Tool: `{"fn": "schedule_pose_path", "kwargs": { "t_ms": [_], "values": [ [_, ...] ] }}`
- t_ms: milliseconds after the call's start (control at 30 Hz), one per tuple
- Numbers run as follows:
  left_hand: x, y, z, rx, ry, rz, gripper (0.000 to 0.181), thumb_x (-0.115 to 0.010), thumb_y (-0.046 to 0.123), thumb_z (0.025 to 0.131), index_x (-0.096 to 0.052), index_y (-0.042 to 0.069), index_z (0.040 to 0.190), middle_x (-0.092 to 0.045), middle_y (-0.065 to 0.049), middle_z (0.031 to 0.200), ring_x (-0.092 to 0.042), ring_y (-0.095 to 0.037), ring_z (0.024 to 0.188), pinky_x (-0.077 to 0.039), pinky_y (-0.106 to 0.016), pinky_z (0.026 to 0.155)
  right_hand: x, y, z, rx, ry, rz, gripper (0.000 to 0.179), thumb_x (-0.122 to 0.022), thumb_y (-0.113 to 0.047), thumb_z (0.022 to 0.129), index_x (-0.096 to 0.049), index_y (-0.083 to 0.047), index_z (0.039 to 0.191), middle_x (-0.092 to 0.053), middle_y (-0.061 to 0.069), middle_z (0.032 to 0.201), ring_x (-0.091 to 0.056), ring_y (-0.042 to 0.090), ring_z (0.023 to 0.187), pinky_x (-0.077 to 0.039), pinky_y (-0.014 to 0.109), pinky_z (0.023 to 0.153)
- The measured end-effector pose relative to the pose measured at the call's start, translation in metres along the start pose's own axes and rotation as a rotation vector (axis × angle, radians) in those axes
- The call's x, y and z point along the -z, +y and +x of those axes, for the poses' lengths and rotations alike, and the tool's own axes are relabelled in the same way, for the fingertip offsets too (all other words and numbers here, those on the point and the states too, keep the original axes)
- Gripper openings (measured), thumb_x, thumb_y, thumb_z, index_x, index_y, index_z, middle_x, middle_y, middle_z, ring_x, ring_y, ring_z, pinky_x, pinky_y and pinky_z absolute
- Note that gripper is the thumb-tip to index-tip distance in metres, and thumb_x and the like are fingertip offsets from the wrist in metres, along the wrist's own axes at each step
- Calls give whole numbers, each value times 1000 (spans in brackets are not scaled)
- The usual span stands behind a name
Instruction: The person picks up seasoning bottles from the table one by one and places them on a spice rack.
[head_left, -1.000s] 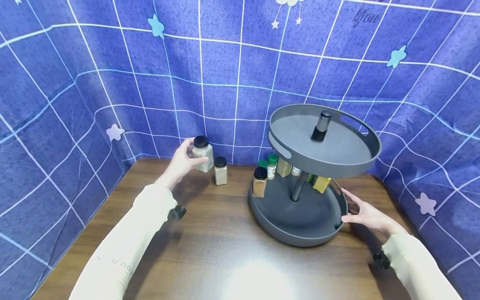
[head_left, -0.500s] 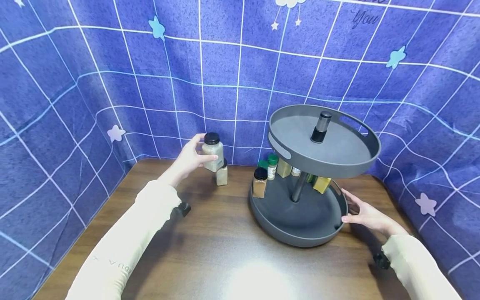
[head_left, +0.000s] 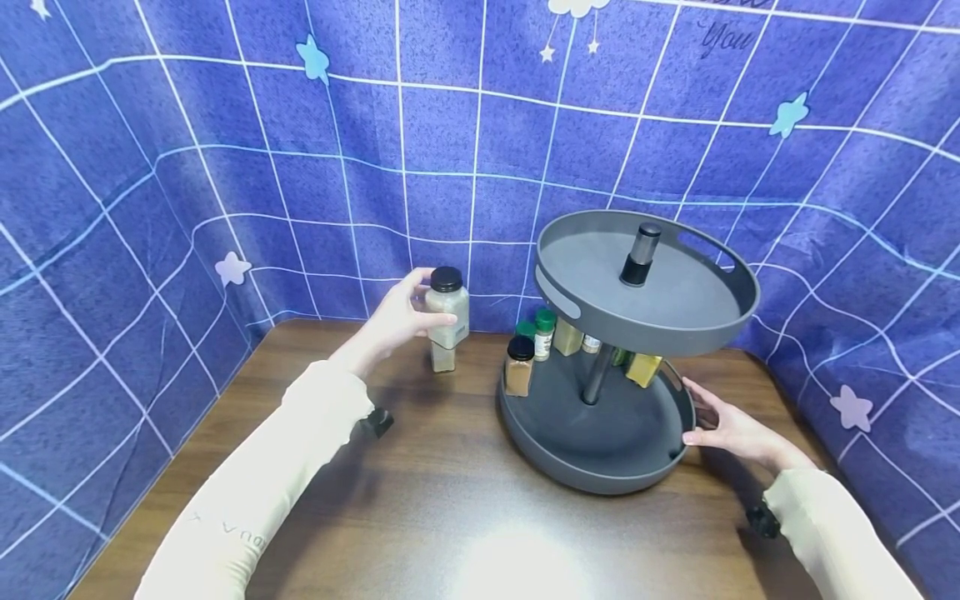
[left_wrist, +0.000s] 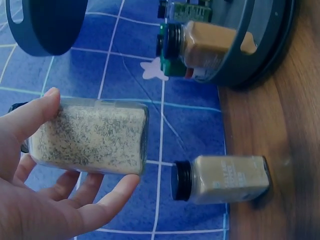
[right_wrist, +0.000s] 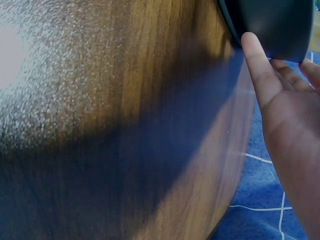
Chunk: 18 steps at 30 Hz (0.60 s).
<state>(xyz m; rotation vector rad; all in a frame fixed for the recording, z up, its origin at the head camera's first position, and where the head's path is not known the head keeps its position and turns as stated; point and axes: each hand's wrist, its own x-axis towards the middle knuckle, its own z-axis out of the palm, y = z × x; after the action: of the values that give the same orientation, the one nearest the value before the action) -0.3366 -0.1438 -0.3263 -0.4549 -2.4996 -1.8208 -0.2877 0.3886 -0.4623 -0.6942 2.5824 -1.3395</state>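
Note:
My left hand (head_left: 395,321) grips a large clear spice jar (head_left: 448,315) with a black lid, thumb on one side and fingers on the other. Pale seasoning with dark flecks fills this jar (left_wrist: 92,136). It is raised, and in the head view it covers the upper part of a smaller spice jar (head_left: 443,358) standing on the table. That smaller jar (left_wrist: 230,179) shows its black lid and beige powder in the left wrist view. My right hand (head_left: 738,432) touches the outer side of the lower tier of a dark grey two-tier turntable (head_left: 600,482), thumb and fingers spread along it.
On the lower tier stand a brown spice jar (head_left: 519,377), green-capped bottles (head_left: 543,340) and a yellow container (head_left: 643,368). The upper tier (head_left: 592,250) overhangs them, with a post (head_left: 642,250) at its middle. A blue patterned curtain (head_left: 337,208) lines the wooden table (head_left: 420,475).
My left hand has carried the large spice jar to the right, from beside the smaller jar to in front of its upper part. The right hand and the turntable have stayed put.

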Motion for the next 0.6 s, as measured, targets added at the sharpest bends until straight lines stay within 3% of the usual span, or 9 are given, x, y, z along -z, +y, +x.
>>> {"fn": "schedule_pose_path", "kwargs": {
  "t_ms": [367,600],
  "values": [
    [-19,8,-5,-48,-43,6,64,-78,8,75,-46,18,130,-55,-18,124,-59,-32,105,-56,-44,67,0,-1,0,-23,-1,-11,89,-71,-8,83,-11,3,148,-31,38,141,-43,-7,115,-42,12,90],
    [-33,9,-6,-113,-71,5,63,-79,6,73,-49,16,127,-57,-18,122,-61,-34,105,-56,-43,75,-1,-1,-1,-5,3,2,89,-71,-6,82,-11,4,148,-30,38,141,-42,-11,114,-42,11,89]
  ]
}}
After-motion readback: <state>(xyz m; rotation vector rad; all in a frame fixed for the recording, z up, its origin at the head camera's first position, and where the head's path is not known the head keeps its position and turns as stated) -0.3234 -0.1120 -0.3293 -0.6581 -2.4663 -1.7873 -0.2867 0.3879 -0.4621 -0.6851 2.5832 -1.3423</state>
